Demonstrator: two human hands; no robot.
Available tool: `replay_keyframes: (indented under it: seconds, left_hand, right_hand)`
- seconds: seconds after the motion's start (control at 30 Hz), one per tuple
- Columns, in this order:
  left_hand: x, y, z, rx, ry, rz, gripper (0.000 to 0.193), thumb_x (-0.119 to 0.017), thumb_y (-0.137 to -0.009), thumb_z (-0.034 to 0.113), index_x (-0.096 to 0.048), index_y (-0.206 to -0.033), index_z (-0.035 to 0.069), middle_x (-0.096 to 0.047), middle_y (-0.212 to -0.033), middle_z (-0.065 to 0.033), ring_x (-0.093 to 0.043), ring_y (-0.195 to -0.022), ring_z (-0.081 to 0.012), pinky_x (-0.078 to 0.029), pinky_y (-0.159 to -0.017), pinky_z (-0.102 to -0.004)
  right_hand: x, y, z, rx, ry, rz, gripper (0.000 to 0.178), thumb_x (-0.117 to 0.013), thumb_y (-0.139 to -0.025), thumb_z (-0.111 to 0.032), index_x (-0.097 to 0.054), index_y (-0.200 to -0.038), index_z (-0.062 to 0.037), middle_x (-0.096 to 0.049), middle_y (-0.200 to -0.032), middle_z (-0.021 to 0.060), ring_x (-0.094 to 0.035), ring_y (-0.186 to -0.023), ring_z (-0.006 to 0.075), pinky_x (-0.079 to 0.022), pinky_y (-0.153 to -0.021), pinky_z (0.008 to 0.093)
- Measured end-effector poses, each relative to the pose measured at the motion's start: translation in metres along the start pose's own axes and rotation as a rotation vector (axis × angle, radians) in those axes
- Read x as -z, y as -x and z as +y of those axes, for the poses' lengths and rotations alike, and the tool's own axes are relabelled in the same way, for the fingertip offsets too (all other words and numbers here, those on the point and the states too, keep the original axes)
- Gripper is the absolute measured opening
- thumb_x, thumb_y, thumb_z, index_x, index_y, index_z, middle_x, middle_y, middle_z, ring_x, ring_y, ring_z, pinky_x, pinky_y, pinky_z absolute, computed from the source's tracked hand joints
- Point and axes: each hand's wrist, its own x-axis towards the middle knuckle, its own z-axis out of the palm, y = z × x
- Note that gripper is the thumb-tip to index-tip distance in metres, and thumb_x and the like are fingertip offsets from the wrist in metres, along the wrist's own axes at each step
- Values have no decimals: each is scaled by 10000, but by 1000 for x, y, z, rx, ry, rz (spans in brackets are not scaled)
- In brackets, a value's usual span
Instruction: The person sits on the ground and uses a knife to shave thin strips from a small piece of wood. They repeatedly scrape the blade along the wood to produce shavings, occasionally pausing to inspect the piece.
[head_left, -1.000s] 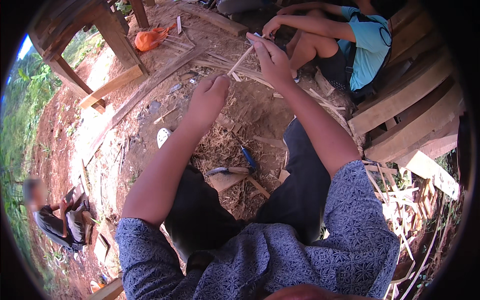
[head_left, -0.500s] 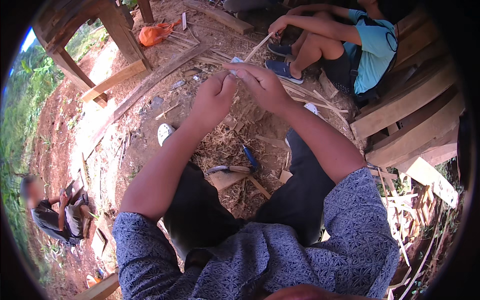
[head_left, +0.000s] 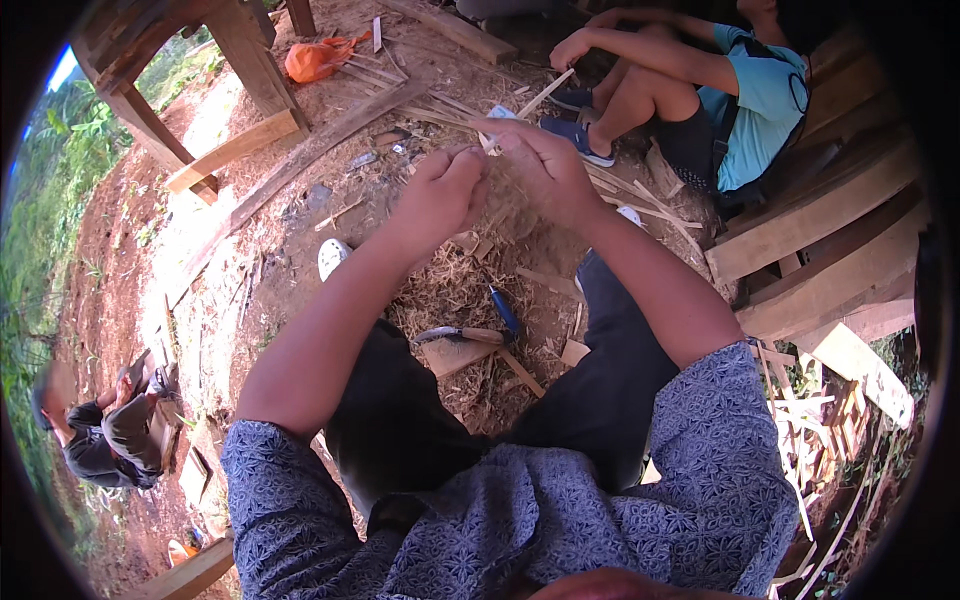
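My right hand [head_left: 548, 172] is closed around a thin pale wooden strip [head_left: 545, 94]. The strip's near end shows below my fingers and its far end slants up to the right. A small white and light-blue piece [head_left: 500, 112] shows just beyond those fingers; whether I hold it is unclear. My left hand [head_left: 440, 198] is curled shut close beside the right, with a small gap between them. What its fingers hold, if anything, is hidden. On the ground between my legs lie a knife-like tool with a wooden handle [head_left: 482, 336] and a blue-handled tool [head_left: 503, 310].
A seated person in a light-blue shirt [head_left: 760, 110] is at the upper right, near stacked planks [head_left: 810, 225]. Another person [head_left: 110, 440] sits at the far left. An orange bag [head_left: 312, 62], a long board [head_left: 290, 175] and wood shavings [head_left: 440, 285] lie on the ground.
My hands have drawn slightly apart, the right one moving to the right with the strip. The far-left person has shifted posture. The whole view has shifted a little.
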Motion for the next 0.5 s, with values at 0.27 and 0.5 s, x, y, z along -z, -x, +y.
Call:
replay_keyframes:
  seconds: [0.27,0.5]
  left_hand:
    - [11,-6,-9,32,-15,-71,288,-432,-1015,251,-487,-772,106,-379,-548,11,-334,-487,-108,-263,-475,-292]
    - [4,-3,-7,4,-64,-81,253,-431,-1025,237,-507,-825,102,-391,-578,33,-362,-507,-87,-274,-480,-277]
  right_hand:
    - [-11,4,9,7,43,-14,403,-446,-1091,-325,-671,-1298,-63,-726,-1160,134,-660,-1098,183,-475,-967,314]
    - [16,-7,32,-145,84,149,361,-446,-1095,-239,-665,-1291,-29,-700,-1221,75,-619,-1140,132,-451,-1016,290]
